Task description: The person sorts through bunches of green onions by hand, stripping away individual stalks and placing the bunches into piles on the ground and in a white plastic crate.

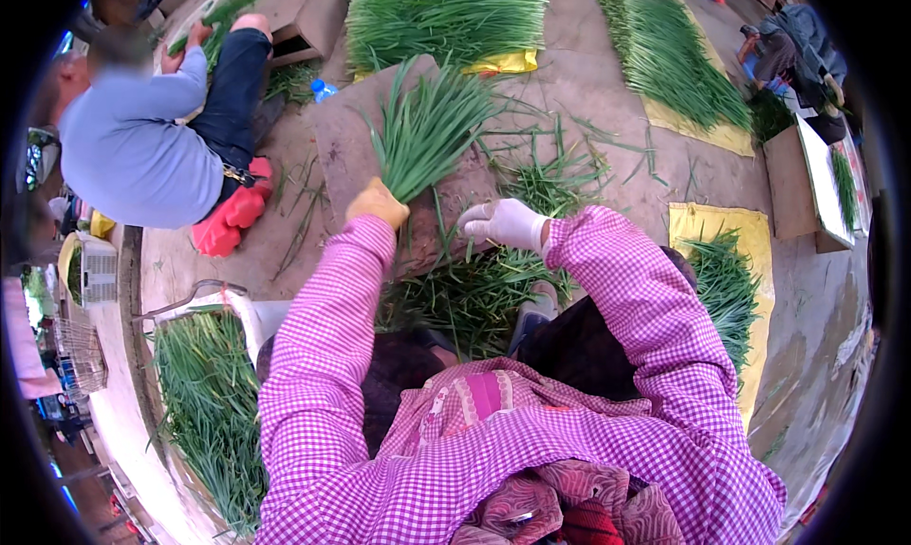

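Observation:
My left hand (378, 202), in a yellowish glove, is closed around the base of a bunch of garlic chives (430, 129). The long green leaves fan out away from me over a worn board (349, 146). My right hand (509, 223) wears a white glove and hovers by the board's near right edge. Its fingers are loosely bent and apart, with nothing visible between them. Loose leaf trimmings (470, 303) lie heaped between my feet, below the board. More scattered leaves (551, 182) cover the floor to the board's right.
Chives fill a white-lined container (210, 395) at my left. Large chive piles (445, 18) lie ahead, and another pile (722, 296) rests on yellow sheeting (758, 260) at right. A person (142, 139) sits at front left near a blue-capped bottle (322, 90). A wooden stand (793, 182) is far right.

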The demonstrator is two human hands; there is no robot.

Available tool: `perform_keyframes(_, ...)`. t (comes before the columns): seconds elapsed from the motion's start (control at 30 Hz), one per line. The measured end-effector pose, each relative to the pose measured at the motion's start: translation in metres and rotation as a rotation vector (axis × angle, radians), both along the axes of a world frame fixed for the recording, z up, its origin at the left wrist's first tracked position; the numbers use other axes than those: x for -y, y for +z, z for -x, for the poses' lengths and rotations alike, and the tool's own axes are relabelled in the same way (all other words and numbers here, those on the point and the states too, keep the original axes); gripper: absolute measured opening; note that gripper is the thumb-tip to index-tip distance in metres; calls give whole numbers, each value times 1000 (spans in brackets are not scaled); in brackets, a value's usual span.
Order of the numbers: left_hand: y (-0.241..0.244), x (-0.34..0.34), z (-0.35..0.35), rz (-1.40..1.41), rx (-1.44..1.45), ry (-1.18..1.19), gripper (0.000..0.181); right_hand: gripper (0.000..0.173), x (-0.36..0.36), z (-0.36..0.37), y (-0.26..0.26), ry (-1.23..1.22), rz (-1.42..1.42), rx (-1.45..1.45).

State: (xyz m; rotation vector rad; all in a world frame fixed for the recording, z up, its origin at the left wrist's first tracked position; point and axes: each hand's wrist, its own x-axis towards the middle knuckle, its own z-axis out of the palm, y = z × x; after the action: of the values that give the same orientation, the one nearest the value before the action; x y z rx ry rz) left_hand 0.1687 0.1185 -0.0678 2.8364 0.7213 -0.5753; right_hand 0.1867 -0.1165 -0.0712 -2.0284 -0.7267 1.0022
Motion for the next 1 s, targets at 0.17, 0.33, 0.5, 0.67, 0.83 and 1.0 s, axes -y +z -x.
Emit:
perform_keyframes(0.17,-15,31,45,258,153,97,60,53,-16,4,-30,-433,-218,-407)
perform_keyframes(0.33,-45,54,80,1071,283,347,32,61,-28,6,-41,-513,-426,-581)
perform_keyframes(0.5,-8,76,106,1567,317,593,36,49,-35,18,28,-686,-760,-1018)
perform_keyframes(0.67,-4,46,87,1417,535,122,50,43,-36,4,101,-620,-1217,-611)
perform_keyframes(0.83,-4,19,53,1109,600,-127,64,61,-55,17,113,-531,-1285,-335)
perform_keyframes(1.0,-37,10,23,1537,711,209,74,68,-69,17,61,-449,-965,-247)
